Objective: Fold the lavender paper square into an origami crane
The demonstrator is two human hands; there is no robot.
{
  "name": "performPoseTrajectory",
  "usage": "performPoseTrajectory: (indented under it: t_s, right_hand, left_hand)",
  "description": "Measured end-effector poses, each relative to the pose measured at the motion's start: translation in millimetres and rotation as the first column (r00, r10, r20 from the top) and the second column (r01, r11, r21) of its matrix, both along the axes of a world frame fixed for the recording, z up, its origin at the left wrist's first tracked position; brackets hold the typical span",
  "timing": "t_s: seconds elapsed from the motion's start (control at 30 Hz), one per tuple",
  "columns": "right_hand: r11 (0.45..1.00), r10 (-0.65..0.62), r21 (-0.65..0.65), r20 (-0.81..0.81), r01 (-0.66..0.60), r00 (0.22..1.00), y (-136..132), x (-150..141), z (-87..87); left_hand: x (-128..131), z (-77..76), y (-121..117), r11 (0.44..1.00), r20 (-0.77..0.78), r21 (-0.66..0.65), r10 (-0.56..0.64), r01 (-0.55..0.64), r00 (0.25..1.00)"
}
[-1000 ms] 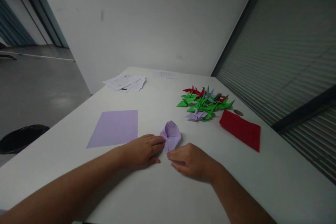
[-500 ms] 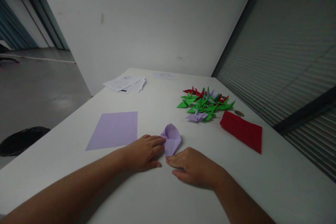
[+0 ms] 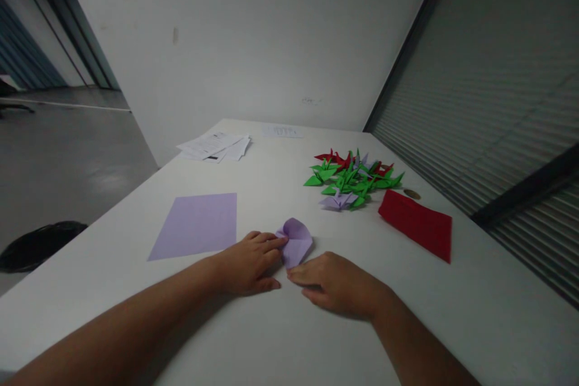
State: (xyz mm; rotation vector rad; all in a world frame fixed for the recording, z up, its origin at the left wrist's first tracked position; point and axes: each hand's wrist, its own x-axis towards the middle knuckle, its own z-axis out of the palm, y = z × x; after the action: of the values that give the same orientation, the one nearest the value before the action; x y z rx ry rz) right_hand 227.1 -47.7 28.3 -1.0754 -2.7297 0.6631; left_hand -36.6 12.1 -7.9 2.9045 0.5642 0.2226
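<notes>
We record the folded lilac paper [image 3: 299, 248] on the counter [image 3: 253, 338], our left hand [image 3: 250, 263] loosely spread with fingertips on its left edge, our right hand [image 3: 338, 283], apart from the left, at its near tip, whether pinching or pressing we cannot tell.

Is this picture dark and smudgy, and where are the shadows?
Head view: dim, greyish light; head view: soft shadows beside the left forearm and under the right hand; head view: printed papers too blurry to read; head view: pale glare on the grey floor.
</notes>
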Motion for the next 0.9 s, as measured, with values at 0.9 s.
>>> performPoseTrajectory:
  t_s: [0.9]
  right_hand:
    - [0.925,-0.183,0.307,-0.159,0.225,0.97,33.2,-8.0,-42.4]
  left_hand:
    - [-6.8,-2.4,0.6,0.994,0.054,0.022,-0.105,0.104,0.993]
